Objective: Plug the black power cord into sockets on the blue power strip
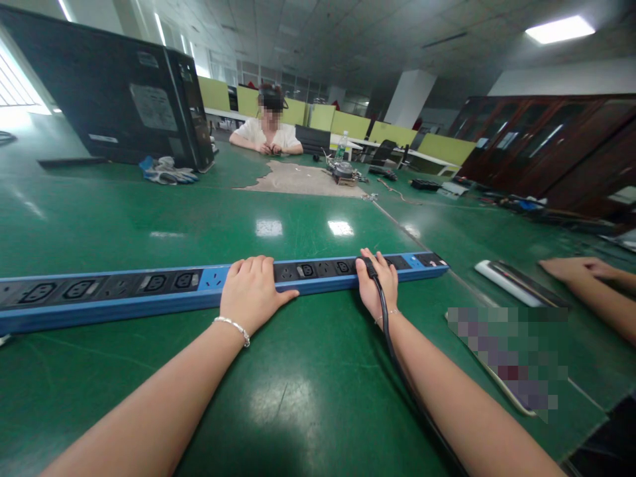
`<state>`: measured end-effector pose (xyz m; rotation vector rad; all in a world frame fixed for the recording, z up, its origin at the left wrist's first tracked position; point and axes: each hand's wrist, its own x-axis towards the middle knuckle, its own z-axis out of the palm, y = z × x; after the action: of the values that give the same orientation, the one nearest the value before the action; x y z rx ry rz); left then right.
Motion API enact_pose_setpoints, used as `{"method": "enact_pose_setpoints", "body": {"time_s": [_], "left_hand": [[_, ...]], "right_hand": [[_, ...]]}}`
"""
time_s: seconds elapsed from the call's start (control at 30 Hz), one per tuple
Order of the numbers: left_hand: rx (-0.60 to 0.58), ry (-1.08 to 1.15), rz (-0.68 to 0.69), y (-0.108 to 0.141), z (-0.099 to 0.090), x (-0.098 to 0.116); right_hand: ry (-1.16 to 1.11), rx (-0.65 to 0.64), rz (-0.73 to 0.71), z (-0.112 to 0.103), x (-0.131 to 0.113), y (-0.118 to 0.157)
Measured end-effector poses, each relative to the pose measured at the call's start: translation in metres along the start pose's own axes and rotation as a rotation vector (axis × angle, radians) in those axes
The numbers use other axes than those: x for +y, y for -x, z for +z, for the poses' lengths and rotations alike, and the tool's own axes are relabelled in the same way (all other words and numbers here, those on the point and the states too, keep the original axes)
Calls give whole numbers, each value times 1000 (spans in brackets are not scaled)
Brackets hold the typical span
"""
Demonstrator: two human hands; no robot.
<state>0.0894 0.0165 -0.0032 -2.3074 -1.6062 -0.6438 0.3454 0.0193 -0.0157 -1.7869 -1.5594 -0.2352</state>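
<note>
A long blue power strip [163,308] with black sockets lies across the table in front of me. My left hand [251,291] grips it near the middle, fingers over the top and thumb along the near side. Farther right, my right hand [380,281] holds the black plug [368,266] of a power cord against the sockets; whether the prongs are fully in is hidden. From the plug, the black cord [397,361] runs down along my right forearm toward the bottom edge.
The green table [288,397] carries a black computer case [114,99], gloves [169,171], a bottle [342,146] and a small device [342,171] on bare board. A seated person [268,132] is opposite. Another person's hands [576,270] rest at right, near a white-edged bar [517,283] and a blurred flat object [501,358].
</note>
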Motion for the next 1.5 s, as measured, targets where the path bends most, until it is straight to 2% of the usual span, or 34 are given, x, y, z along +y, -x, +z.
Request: {"method": "enact_pose_setpoints", "body": {"time_s": [0.23, 0.67, 0.73, 0.87, 0.9, 0.97, 1.07, 1.17, 1.33, 1.5], "left_hand": [[1, 28, -2, 0, 1, -1], [16, 52, -10, 1, 2, 0], [16, 51, -11, 1, 2, 0], [17, 50, -12, 0, 1, 1], [17, 50, -13, 0, 1, 1], [15, 51, -13, 0, 1, 1], [17, 41, -11, 0, 2, 1], [24, 36, -14, 0, 4, 1], [40, 66, -12, 0, 3, 2], [51, 79, -16, -1, 1, 3]], "right_hand": [[0, -73, 50, -5, -1, -3], [-143, 20, 79, 4, 0, -5], [-207, 60, 95, 2, -2, -7], [-534, 284, 232, -9, -8, -9], [-598, 309, 262, -11, -9, -9], [-642, 279, 273, -14, -14, -6], [-655, 177, 196, -9, -27, 3], [-703, 90, 92, 4, -50, 14], [-524, -33, -25, 25, -100, 24], [-359, -84, -41, 28, -133, 25]]}}
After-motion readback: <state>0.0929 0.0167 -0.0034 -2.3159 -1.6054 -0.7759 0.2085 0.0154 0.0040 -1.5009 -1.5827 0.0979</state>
